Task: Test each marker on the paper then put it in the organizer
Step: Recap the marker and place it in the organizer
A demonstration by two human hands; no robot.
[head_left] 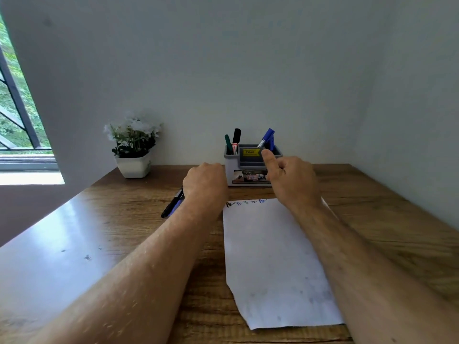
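A grey and white organizer with a yellow sticker stands at the back of the wooden desk. A green marker and a black marker stand in its left compartment. Blue markers stand in its right one. A white paper lies in front, with small scribbles along its far edge. My right hand hovers at the organizer's front right, one finger raised, holding nothing. My left hand sits by the organizer's left side, its fingers curled out of sight. A black marker and a blue marker lie beside my left wrist.
A white pot with white flowers stands at the back left of the desk. The wall runs right behind the organizer. A barred window is at the far left. Glare covers the desk's left part.
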